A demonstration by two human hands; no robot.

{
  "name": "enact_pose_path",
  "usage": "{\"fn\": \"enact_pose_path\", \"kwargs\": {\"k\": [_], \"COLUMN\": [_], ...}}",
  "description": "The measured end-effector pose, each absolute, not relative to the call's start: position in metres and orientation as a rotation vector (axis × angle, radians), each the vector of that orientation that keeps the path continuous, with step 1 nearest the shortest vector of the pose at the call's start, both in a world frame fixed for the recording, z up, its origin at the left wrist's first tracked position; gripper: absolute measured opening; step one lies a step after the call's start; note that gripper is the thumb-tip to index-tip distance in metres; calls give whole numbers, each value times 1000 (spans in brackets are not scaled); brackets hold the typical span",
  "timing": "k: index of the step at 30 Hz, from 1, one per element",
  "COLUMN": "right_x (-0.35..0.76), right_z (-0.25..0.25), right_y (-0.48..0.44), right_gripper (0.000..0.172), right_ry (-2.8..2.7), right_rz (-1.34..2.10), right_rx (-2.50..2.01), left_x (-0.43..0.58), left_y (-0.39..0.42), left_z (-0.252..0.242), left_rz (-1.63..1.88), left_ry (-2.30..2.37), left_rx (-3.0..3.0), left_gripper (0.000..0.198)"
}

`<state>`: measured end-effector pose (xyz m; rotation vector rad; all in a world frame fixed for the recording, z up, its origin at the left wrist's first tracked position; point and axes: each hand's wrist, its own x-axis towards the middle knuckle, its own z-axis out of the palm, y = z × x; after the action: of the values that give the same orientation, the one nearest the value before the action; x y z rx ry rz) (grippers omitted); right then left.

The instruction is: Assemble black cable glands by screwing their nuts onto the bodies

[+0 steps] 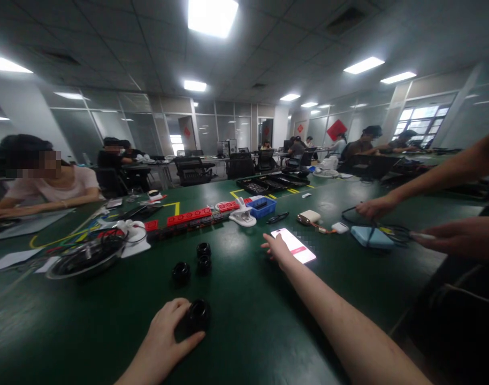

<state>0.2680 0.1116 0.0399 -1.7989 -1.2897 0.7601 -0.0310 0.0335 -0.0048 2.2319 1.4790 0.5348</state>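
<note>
Left hand, black ring, apparently gripped

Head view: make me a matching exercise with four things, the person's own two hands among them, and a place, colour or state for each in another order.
Things
1. Left hand
2. Right hand
3. Small tray
4. Round basin

Places, colours, states
A. Blue
B. At a phone with a lit screen
C. On the left of the table, with dark things in it
D. At a black ring

Pairs: 1-D, 2-B, 3-A, 4-C
</note>
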Motion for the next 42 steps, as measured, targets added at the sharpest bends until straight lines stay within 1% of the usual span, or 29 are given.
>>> {"fn": "enact_pose_path", "kwargs": {"k": [5, 10, 24, 26, 30, 33, 34, 37, 38, 40, 42], "right_x": [221, 195, 211, 211, 204, 187, 180, 159, 153, 146, 143], "right_z": [23, 15, 8, 9, 23, 38, 42, 45, 44, 39, 33], "right_y": [87, 70, 85, 85, 75, 52, 44, 23, 19, 16, 16], "right_gripper": [72, 67, 57, 52, 38, 34, 36, 53, 51, 36, 26], "right_ry": [-1563, -1762, -1815, -1804, -1775, -1815, -1852, -2096, -2164, -2252, -2275], "right_rz": [723, 652, 629, 622, 587, 557, 540, 397, 366, 330, 310], "right_rx": [-1735, -1686, -1621, -1597, -1507, -1385, -1319, -1074, -1048, -1047, -1055], "left_x": [-30, -28, -25, -25, -26, -28, -28, -28, -27, -26, -23], "left_y": [34, 33, 28, 28, 31, 34, 34, 34, 33, 32, 30], "left_z": [-5, -4, 6, 6, -1, -8, -9, -8, -7, -3, 1], "left_rz": [547, 564, 575, 562, 565, 598, 606, 615, 617, 615, 610], "left_ry": [1474, 1476, 1474, 1470, 1484, 1469, 1455, 1424, 1422, 1425, 1431], "left_rx": [2252, 2284, 2253, 2251, 2269, 2282, 2286, 2278, 2268, 2243, 2224], "left_gripper": [43, 42, 42, 42, 43, 41, 40, 33, 31, 27, 26]}}
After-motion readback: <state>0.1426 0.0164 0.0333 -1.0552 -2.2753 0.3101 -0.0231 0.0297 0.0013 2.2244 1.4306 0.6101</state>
